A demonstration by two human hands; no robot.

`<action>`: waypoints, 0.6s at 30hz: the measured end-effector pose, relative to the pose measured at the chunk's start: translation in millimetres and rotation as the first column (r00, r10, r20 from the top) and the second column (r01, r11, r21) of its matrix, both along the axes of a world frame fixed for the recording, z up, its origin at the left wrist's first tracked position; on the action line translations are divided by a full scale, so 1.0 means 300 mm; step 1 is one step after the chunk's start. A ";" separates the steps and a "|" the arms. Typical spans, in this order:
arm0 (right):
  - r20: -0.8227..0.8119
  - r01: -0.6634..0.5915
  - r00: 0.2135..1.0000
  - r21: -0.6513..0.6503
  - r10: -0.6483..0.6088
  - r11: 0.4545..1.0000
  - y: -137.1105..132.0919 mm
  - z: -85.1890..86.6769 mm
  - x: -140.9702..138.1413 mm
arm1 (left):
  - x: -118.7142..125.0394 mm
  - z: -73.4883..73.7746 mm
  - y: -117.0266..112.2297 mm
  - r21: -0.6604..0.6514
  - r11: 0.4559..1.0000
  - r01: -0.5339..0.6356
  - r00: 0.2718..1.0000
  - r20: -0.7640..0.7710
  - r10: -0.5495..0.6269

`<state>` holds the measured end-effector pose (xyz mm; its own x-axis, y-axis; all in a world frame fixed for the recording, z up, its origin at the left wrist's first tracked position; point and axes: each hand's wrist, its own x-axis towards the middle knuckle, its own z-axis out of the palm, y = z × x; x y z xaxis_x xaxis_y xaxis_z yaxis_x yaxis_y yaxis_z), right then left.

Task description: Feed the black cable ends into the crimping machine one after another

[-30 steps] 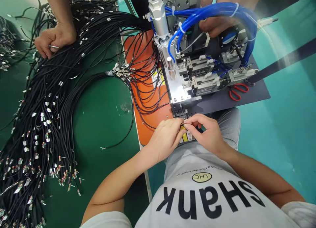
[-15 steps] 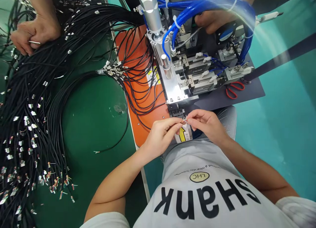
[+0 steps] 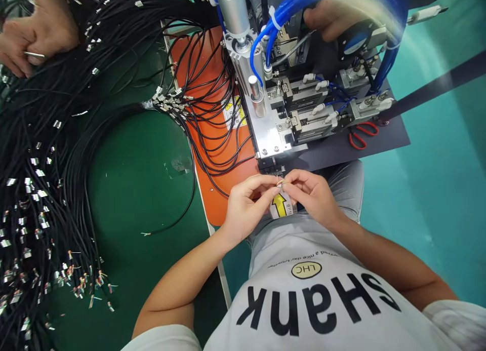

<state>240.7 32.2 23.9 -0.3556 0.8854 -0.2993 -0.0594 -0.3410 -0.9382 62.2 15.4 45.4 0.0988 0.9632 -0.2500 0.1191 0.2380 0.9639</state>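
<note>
Close together at the front of a metal machine, my two hands pinch the thin coloured wires of a cable end. My left hand has thumb and forefinger closed on them from the left; most of the cable is hidden behind it. From the right, the fingertips of my right hand are closed on the same wires. A label with a yellow arrow lies just below the fingers. Black cables run across the orange plate towards the machine.
A large heap of black cables with metal tips covers the green table on the left. Another person's hand rests there; a further hand is behind the blue tubes. Red-handled scissors lie right of the machine.
My fingertips have drawn closer together around the wires, which now show more colour between them. The view has shifted slightly, and the other person's hand appears farther left.
</note>
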 end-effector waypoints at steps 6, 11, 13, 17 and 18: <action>0.289 -0.129 0.957 0.320 0.033 0.939 0.038 0.050 0.036 | -0.018 0.010 0.002 0.021 0.998 0.054 0.994 -0.093 -0.052; 0.591 -0.339 0.794 0.624 -0.142 0.704 0.023 0.092 0.049 | -0.011 0.009 -0.023 0.305 0.944 0.127 0.920 -0.391 0.002; 0.637 -0.399 0.736 0.681 -0.230 0.614 0.005 0.095 0.046 | -0.004 0.004 -0.033 0.430 0.886 0.175 0.874 -0.482 0.061; 0.623 -0.369 0.714 0.723 -0.321 0.583 -0.036 0.078 0.021 | 0.005 -0.014 -0.046 0.568 0.790 0.232 0.810 -0.563 0.167; 0.606 -0.329 0.722 0.725 -0.335 0.605 -0.045 0.071 0.012 | 0.006 -0.017 -0.048 0.578 0.784 0.227 0.803 -0.566 0.185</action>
